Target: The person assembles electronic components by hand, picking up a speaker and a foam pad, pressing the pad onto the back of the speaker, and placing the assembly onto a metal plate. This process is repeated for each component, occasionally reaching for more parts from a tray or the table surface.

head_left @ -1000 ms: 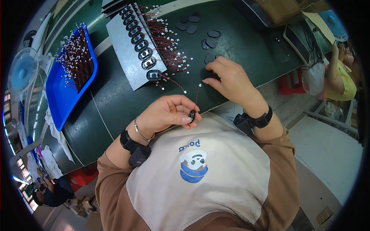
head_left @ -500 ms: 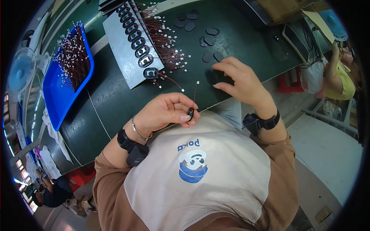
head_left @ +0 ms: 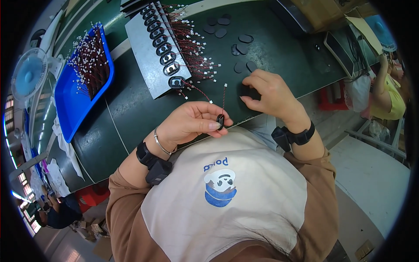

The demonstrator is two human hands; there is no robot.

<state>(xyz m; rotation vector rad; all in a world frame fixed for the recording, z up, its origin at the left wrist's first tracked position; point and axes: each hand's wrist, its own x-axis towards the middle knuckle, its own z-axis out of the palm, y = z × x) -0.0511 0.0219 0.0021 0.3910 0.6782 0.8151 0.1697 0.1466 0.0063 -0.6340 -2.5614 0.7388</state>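
Note:
My left hand (head_left: 198,120) pinches a small black oval speaker (head_left: 220,121) between thumb and fingers, close to the table's front edge. From the speaker a twisted red-and-black lead rises to a small white plug (head_left: 225,85). To the right, my right hand (head_left: 270,92) hovers over the table with thumb and index finger apart; I see nothing between them. Just beyond its fingertips lie thin dark oval pads (head_left: 239,67), with several more scattered farther back. A dark patch lies between the fingers; whether it is shadow or a pad I cannot tell.
A grey metal plate (head_left: 146,56) bears a row of similar speakers (head_left: 171,68), their plugged leads spread to the right. Left of it, a blue tray (head_left: 72,113) holds a bundle of wired parts. A dark-framed box (head_left: 340,52) stands at the right; other people are at both sides.
The right hand has shifted slightly, and the dark oval that showed by its fingertips no longer shows there. The left hand keeps the speaker, now turned a little. The whole view has shifted slightly.

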